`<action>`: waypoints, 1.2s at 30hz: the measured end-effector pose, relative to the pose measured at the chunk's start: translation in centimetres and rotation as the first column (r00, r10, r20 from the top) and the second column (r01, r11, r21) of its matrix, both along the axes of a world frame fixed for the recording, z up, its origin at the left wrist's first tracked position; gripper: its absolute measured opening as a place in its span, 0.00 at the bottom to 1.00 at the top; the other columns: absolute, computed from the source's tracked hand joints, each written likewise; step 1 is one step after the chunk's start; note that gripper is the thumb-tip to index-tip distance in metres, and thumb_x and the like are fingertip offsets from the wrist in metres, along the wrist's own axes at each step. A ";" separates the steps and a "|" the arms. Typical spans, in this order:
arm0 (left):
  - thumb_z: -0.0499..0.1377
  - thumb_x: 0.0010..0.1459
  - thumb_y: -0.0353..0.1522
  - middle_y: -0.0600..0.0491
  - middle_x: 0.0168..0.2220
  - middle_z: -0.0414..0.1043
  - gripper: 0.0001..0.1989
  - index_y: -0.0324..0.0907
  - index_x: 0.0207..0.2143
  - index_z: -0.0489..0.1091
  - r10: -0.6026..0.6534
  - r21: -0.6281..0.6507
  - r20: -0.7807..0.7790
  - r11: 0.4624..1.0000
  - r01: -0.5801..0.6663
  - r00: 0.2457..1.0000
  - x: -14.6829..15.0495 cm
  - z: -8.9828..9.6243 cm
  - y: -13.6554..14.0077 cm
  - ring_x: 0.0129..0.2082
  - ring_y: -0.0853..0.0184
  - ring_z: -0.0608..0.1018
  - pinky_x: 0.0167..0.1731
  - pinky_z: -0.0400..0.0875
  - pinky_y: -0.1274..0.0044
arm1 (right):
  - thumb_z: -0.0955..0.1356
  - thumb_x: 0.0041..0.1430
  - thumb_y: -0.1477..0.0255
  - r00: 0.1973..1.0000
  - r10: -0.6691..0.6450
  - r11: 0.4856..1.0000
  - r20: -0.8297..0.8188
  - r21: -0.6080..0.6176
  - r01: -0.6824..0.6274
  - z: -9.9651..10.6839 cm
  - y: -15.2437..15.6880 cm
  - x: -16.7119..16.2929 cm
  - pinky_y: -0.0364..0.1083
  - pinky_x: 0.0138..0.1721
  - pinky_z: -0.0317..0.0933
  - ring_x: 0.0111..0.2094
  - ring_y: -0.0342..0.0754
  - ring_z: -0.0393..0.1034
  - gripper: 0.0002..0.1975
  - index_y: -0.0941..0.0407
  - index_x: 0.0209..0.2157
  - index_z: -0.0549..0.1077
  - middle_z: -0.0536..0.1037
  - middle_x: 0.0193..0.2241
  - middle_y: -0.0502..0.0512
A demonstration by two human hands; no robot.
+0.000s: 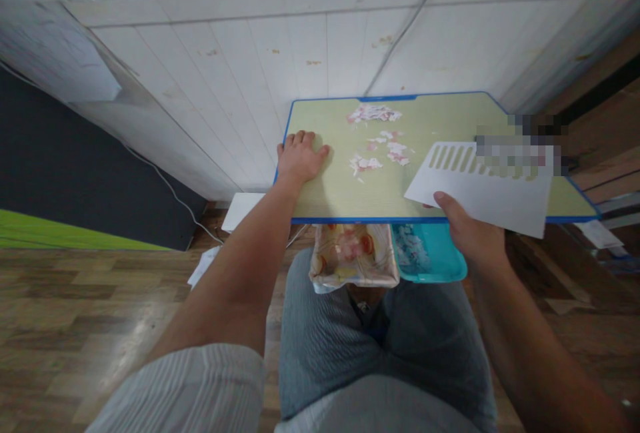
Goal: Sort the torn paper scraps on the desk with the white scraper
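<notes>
My left hand point(303, 158) lies flat on the left end of a pale yellow-green tabletop point(330, 201) with a blue rim, fingers spread, holding nothing. In my right hand point(470, 236) is a white sheet with a row of slanted slots point(480, 193), gripped at its near edge with the thumb on top. The sheet is tilted over the right part of the table. Small white and pink paper scraps lie in a far pile point(375, 113), a middle cluster point(395, 149) and a near-left pile point(365, 165).
Below the table's front edge, a patterned tray point(355, 279) and a turquoise tray with white scraps inside point(450, 273) sit over my lap. A white panelled wall point(280, 66) stands behind the table, a cable point(415, 19) hanging down it. Pixelation hides part of the table's right side.
</notes>
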State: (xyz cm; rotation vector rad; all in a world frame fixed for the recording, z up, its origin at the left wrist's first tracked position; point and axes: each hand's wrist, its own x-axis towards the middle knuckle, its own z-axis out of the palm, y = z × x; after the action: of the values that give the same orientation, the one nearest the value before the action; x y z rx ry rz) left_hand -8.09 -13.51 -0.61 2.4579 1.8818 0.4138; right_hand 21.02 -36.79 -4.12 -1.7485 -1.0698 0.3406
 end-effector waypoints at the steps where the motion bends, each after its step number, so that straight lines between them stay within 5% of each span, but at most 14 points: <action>1: 0.49 0.78 0.51 0.43 0.78 0.66 0.32 0.46 0.74 0.68 -0.001 0.000 -0.002 1.000 0.001 1.000 0.0 0.0 0.0 0.78 0.46 0.65 0.75 0.63 0.51 | 0.74 0.62 0.47 0.998 -0.066 0.998 0.004 -0.016 0.066 0.3 0.0 -0.5 0.73 0.82 0.40 0.77 0.73 0.62 0.26 0.52 0.51 0.82 0.83 0.62 0.64; 3: 0.48 0.78 0.51 0.43 0.78 0.66 0.32 0.47 0.74 0.68 0.000 -0.002 -0.007 1.000 0.000 1.000 0.0 0.1 -0.1 0.78 0.46 0.65 0.75 0.62 0.51 | 0.75 0.58 0.47 0.988 -0.157 0.987 -0.001 -0.038 0.157 0.9 -0.2 -1.4 0.70 0.82 0.40 0.77 0.74 0.61 0.27 0.52 0.50 0.83 0.83 0.62 0.64; 9: 0.48 0.78 0.51 0.44 0.79 0.65 0.32 0.48 0.75 0.67 0.004 -0.006 -0.017 1.000 -0.004 1.000 0.1 0.1 -0.2 0.78 0.47 0.64 0.76 0.62 0.52 | 0.74 0.62 0.49 0.983 -0.186 0.982 -0.005 -0.017 0.186 1.2 -1.0 -1.9 0.72 0.82 0.41 0.76 0.73 0.62 0.23 0.50 0.50 0.83 0.81 0.66 0.61; 20: 0.48 0.77 0.51 0.42 0.78 0.66 0.33 0.46 0.74 0.68 -0.006 -0.002 0.000 1.000 0.006 1.000 0.1 0.0 -0.1 0.78 0.46 0.65 0.75 0.62 0.51 | 0.73 0.56 0.45 0.982 -0.187 0.979 0.012 -0.077 0.187 0.9 -1.0 -1.9 0.66 0.83 0.43 0.76 0.72 0.63 0.33 0.53 0.54 0.83 0.80 0.67 0.65; 29: 0.47 0.77 0.51 0.43 0.79 0.64 0.33 0.47 0.75 0.67 0.006 -0.029 -0.007 1.000 -0.006 1.000 0.1 0.4 -0.3 0.78 0.46 0.64 0.76 0.61 0.51 | 0.75 0.52 0.46 0.986 -0.161 0.981 -0.031 -0.110 0.157 1.1 -1.2 -3.2 0.65 0.83 0.41 0.77 0.71 0.62 0.34 0.53 0.54 0.83 0.81 0.67 0.64; 36: 0.48 0.77 0.52 0.44 0.79 0.65 0.33 0.49 0.74 0.68 0.009 -0.021 0.006 1.000 -0.009 1.000 0.1 0.3 -0.2 0.78 0.47 0.64 0.76 0.62 0.52 | 0.78 0.53 0.45 0.992 -0.059 0.993 -0.109 -0.108 0.047 0.3 -1.2 -4.8 0.63 0.81 0.47 0.70 0.68 0.73 0.34 0.53 0.54 0.85 0.86 0.60 0.63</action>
State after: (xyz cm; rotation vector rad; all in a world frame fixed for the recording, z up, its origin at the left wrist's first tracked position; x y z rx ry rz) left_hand -7.96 -13.70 -0.32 2.4332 1.8859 0.3997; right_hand 16.18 -37.96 -3.78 -1.8255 -0.9377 0.4636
